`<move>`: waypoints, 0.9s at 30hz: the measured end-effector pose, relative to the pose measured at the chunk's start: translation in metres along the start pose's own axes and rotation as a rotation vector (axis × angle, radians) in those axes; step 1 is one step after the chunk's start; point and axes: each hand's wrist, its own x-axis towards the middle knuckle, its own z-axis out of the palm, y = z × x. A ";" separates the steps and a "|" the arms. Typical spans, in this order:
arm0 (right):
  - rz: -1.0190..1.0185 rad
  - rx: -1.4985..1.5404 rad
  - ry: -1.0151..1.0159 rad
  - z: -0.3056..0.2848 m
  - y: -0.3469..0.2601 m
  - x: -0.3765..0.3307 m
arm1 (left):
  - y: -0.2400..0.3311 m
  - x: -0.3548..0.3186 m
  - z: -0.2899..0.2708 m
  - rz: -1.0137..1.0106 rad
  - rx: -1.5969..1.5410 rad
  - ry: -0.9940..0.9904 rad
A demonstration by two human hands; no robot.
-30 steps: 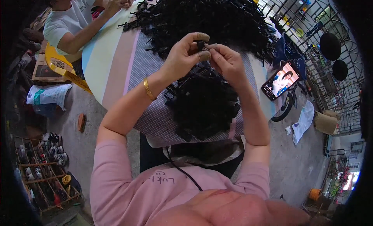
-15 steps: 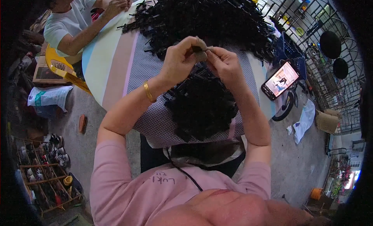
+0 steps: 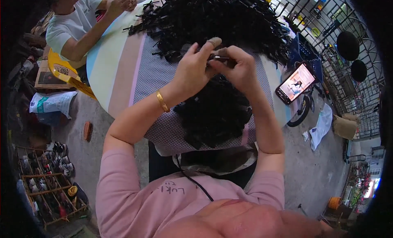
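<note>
Over the near part of the table, both my hands meet around a small shiny black piece [image 3: 220, 57]; its exact kind is hard to make out. My right hand [image 3: 241, 68] pinches it between thumb and curled fingers. My left hand [image 3: 192, 72] grips its other side, with the index finger raised and a grey-beige cover on that fingertip. A gold bangle circles my left wrist. Just below my hands lies a smaller heap of black pieces [image 3: 215, 115]. A much larger pile of thin black pieces [image 3: 217, 21] covers the far side of the table.
A striped and patterned tablecloth [image 3: 123, 70] covers the round table. A lit phone [image 3: 295, 83] lies at the right edge, beside a dark blue basket [image 3: 305, 53]. Across at the far left, a person in a white shirt [image 3: 75, 23] sits with hands together. A shoe rack [image 3: 47, 189] stands lower left.
My left index finger has lifted away from the piece. My right hand has turned and shifted slightly, and the black piece now shows between my hands. The person at far left has hardly moved.
</note>
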 end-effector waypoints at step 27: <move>0.204 0.231 -0.060 -0.005 0.009 0.001 | -0.018 0.006 -0.003 -0.484 -0.976 -0.135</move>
